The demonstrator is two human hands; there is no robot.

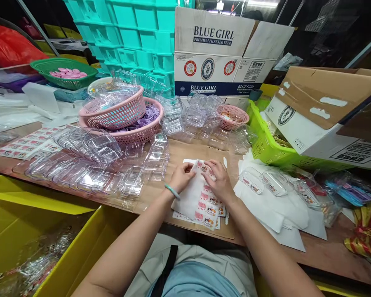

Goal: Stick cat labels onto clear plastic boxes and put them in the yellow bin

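A white sheet of stickers (pixel 190 204) with rows of small pink and cat pictures lies in front of me on brown cardboard. My left hand (pixel 181 178), wearing a pale green bangle (pixel 172 192), pinches the sheet's upper left edge between thumb and fingers. On the upper right part of the same sheet is my right hand (pixel 219 181), its fingers bent and its thumb and fingertips at the top stickers. Whether a single sticker is between those fingertips is too small to tell. Other printed sheets (pixel 185 217) show underneath.
Clear plastic cases (pixel 89 165) are piled left, below stacked pink baskets (pixel 123 136). Stickered clear lids (pixel 252 183) lie right on white backing paper (pixel 266 214). Behind stand a beer carton (pixel 213 45) and a lime basket (pixel 266 144). A yellow bin (pixel 89 243) is lower left.
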